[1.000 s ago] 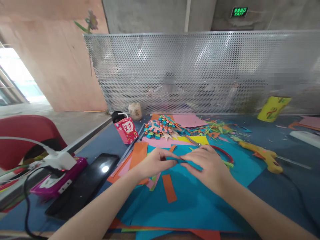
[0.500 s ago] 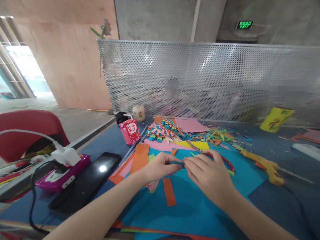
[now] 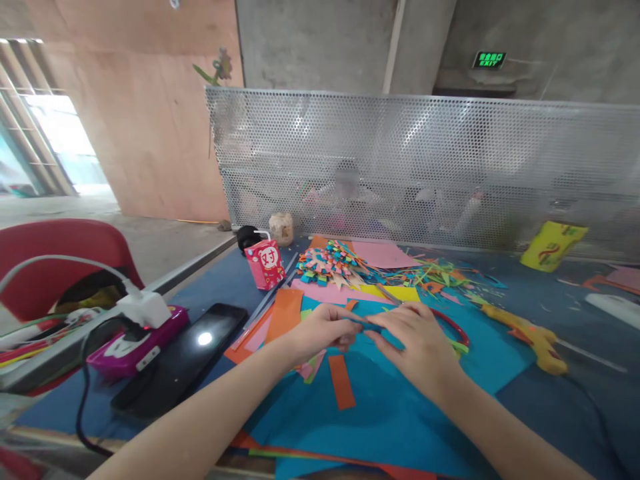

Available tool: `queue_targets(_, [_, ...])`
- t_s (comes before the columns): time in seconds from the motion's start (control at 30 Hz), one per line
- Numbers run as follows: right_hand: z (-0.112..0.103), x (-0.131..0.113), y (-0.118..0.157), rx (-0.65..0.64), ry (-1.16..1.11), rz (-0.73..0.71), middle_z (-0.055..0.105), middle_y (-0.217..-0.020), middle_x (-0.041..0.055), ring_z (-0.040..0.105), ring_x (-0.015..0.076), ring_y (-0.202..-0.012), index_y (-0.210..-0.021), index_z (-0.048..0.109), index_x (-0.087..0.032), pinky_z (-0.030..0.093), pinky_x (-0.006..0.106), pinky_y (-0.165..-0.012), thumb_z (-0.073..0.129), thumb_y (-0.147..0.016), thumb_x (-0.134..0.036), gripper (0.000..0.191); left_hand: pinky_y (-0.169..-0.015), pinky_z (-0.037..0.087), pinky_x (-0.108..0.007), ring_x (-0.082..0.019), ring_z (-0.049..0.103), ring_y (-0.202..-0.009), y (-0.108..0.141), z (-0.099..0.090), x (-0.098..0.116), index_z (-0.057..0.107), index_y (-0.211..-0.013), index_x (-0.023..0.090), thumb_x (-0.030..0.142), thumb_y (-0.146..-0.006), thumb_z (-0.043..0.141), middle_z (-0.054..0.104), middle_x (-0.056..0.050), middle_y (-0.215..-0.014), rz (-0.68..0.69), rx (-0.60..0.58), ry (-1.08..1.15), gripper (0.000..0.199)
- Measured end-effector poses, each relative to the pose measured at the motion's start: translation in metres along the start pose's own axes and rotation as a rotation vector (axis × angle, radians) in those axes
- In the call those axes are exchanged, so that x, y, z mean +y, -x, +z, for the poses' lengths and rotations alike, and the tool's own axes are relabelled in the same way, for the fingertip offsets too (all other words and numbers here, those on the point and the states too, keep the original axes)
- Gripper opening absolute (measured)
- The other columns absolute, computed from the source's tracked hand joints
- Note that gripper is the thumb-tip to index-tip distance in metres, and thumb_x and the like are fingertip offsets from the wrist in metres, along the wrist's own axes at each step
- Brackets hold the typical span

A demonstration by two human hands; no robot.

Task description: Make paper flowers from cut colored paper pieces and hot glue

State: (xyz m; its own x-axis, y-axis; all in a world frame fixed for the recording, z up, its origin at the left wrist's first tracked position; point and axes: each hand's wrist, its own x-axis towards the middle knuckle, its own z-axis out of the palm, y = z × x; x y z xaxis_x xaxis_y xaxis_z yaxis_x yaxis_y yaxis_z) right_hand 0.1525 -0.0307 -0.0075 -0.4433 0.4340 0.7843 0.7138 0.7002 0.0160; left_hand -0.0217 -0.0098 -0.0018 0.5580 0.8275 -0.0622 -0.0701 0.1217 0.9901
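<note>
My left hand [image 3: 326, 333] pinches a small strip of blue paper [image 3: 369, 326] between thumb and fingers, above the blue sheet [image 3: 395, 413]. From the other side my right hand [image 3: 417, 339] closes its fingertips on the same strip; its exact shape is partly hidden by the fingers. Below the hands an orange paper strip [image 3: 342, 383] lies flat. Red-handled scissors [image 3: 457, 327] rest behind my right hand, which hides part of them. Beside my left wrist are an orange paper piece [image 3: 284, 313] and small pink and green strips [image 3: 313, 367].
A pile of fringed paper pieces [image 3: 327, 263] and loose shreds [image 3: 435, 272] lies behind the hands. At right is a yellow glue gun [image 3: 530, 337]. To the left are a phone [image 3: 185, 360], a purple power strip [image 3: 135, 343] and a red drink carton [image 3: 266, 264]. A perforated metal screen [image 3: 400, 167] stands behind.
The right hand's fingers have shifted and lifted slightly, showing more of the blue strip. My left fingers have curled in more. The view has moved a little.
</note>
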Motion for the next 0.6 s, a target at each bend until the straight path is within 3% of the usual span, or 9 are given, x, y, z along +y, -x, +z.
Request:
queue_targets(0.13, [0.003,0.0013,0.0034,-0.04,-0.158,0.168,0.068,-0.072,-0.0007,0.061,0.0158,-0.068,-0.077,0.062,-0.021,0.04,0.029,-0.068,0.056,-0.08,-0.03,0.011,-0.044,0.025,-0.022,-0.005,0.032,-0.042,0.0001,-0.0007,-0.0005,0.062,-0.065,0.012,0.02,-0.064,0.054,0.04,0.006,-0.044,0.031,-0.018,-0.07,0.011])
queue_targets(0.27, [0.0022,0.0017,0.0033,-0.134,-0.303,0.29,0.068,-0.07,-0.0024,0.062,0.0139,-0.066,-0.074,0.063,-0.023,0.042,0.024,-0.062,0.056,-0.078,-0.022,0.007,-0.043,0.026,-0.022,-0.006,0.033,-0.042,0.001,-0.0011,0.0006,0.064,-0.063,0.012,0.018,-0.065,0.053,0.041,0.006,-0.043,0.057,-0.044,-0.166,0.013])
queue_targets(0.47, [0.0002,0.0005,0.0008,-0.146,-0.148,0.189,0.068,-0.069,-0.0036,0.061,0.0137,-0.065,-0.07,0.063,-0.023,0.036,0.027,-0.066,0.054,-0.077,-0.017,0.013,-0.044,0.026,-0.021,-0.006,0.034,-0.042,0.0017,-0.001,0.0018,0.069,-0.076,0.011,0.02,-0.068,0.053,0.043,0.006,-0.043,0.059,-0.039,-0.25,0.02])
queue_targets(0.6, [-0.0006,0.0007,-0.0008,-0.067,-0.043,0.089,0.068,-0.07,-0.0035,0.06,0.013,-0.065,-0.074,0.062,-0.021,0.033,0.029,-0.069,0.05,-0.081,-0.018,0.014,-0.045,0.027,-0.022,-0.006,0.036,-0.043,0.0001,-0.0004,0.0001,0.067,-0.068,0.011,0.019,-0.066,0.054,0.043,0.005,-0.043,0.058,-0.03,-0.154,0.015])
